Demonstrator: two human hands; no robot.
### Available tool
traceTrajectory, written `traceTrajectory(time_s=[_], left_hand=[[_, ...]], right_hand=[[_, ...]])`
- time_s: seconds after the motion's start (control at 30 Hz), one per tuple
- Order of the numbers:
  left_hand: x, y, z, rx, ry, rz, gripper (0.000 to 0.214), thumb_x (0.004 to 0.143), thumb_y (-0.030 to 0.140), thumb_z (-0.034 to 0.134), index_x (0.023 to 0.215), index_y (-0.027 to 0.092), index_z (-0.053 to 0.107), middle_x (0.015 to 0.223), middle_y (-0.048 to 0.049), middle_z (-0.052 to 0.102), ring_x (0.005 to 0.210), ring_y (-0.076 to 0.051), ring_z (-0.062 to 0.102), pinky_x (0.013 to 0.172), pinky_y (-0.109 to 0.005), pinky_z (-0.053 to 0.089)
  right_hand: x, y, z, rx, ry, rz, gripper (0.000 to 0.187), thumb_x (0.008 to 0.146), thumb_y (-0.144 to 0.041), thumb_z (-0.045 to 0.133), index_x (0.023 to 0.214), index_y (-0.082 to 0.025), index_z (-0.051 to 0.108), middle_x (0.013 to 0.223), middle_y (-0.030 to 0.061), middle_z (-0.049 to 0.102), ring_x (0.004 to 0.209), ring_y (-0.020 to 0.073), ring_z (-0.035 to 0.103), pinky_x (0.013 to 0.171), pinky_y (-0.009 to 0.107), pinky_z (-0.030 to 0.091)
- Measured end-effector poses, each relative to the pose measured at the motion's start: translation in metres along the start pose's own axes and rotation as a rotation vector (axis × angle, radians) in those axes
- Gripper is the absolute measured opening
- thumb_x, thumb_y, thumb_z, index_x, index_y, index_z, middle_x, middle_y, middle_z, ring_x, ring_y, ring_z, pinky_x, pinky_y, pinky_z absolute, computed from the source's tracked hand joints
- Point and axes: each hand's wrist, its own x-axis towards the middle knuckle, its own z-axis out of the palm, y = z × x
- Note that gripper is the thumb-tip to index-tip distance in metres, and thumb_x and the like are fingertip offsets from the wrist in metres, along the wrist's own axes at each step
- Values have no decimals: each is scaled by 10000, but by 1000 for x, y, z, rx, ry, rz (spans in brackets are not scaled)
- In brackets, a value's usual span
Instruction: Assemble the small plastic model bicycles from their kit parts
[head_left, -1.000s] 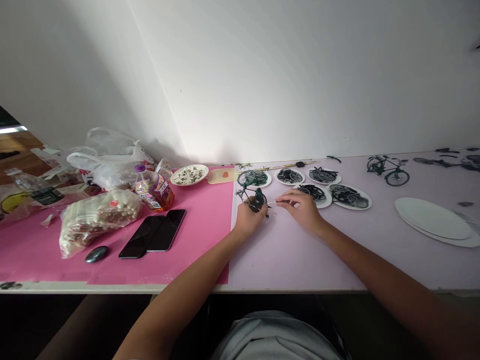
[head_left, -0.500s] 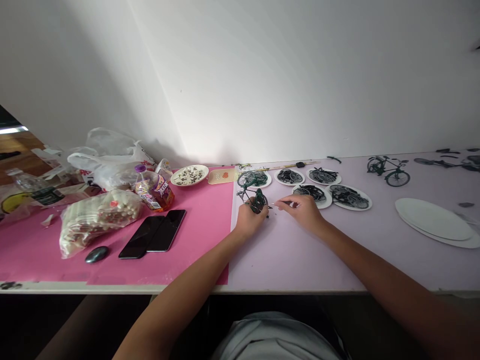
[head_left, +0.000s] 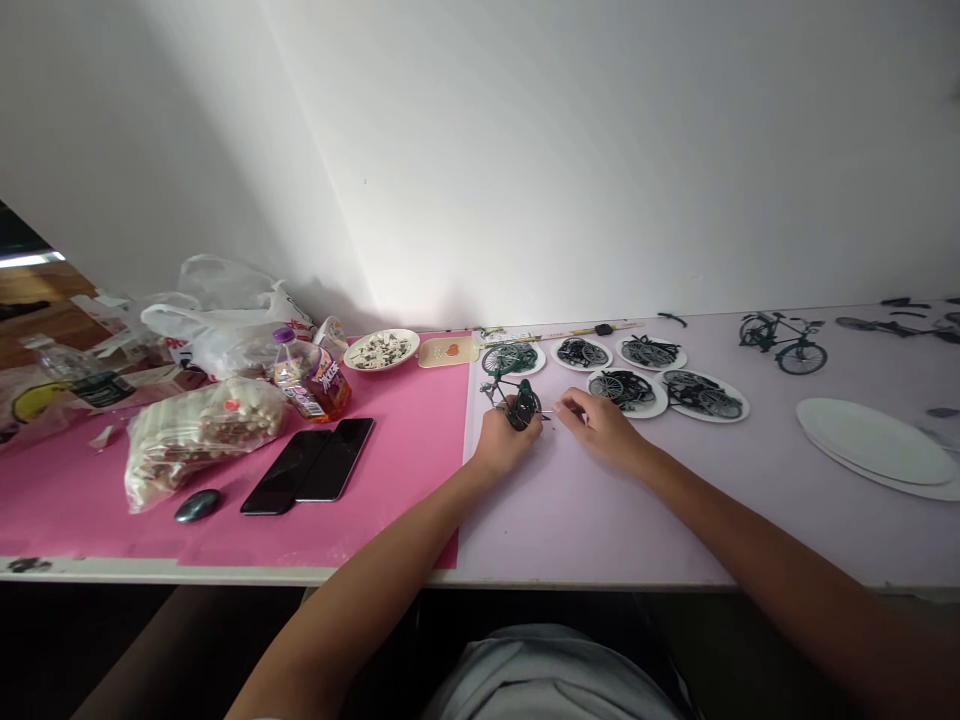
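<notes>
A small dark green model bicycle is gripped in my left hand, its wheels pointing up and away from me. My fingers wrap around its near wheel. My right hand pinches a thin screwdriver, whose pale shaft points left at the near wheel. Whether the tip touches the bicycle I cannot make out. Just behind my right hand lie white plates of black bicycle parts, among them a plate with wheels and a plate of dark pieces.
An assembled model bicycle stands at the right, behind stacked white plates. To the left, on pink covering, lie two phones, a dark mouse-shaped object, a drink bottle, a bag of white sticks and a bowl.
My left hand has turned the bicycle slightly. The fingers of my right hand have curled more around the screwdriver, hiding its dark handle. The whole view has shifted slightly.
</notes>
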Motion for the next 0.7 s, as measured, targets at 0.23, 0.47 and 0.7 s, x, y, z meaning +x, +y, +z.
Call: traceTrajectory(time_s=[0.23, 0.47, 0.7], left_hand=[[0, 2, -3, 44, 16, 18, 154, 833, 290, 716, 816, 184, 604, 724, -18, 693, 632, -141, 626, 601, -236, 468], [2, 1, -4, 27, 6, -20, 179, 837, 318, 721, 849, 187, 599, 704, -11, 682, 619, -149, 636, 581, -240, 464], [2, -4, -3, 57, -19, 26, 186, 841, 324, 725, 849, 189, 597, 730, -7, 675, 643, -142, 629, 616, -241, 474]], right_hand=[[1, 10, 3, 74, -79, 22, 177, 976, -410, 525, 909, -250, 491, 841, 19, 667, 762, 202, 610, 662, 309, 432], [-2, -1, -1, 97, -96, 30, 251, 1005, -432, 492, 832, -250, 494, 712, -8, 634, 599, 167, 526, 560, 292, 374], [-1, -5, -4, 90, -82, 66, 443, 1032, -533, 436, 697, -245, 402, 565, -35, 519, 512, 142, 451, 547, 289, 338]])
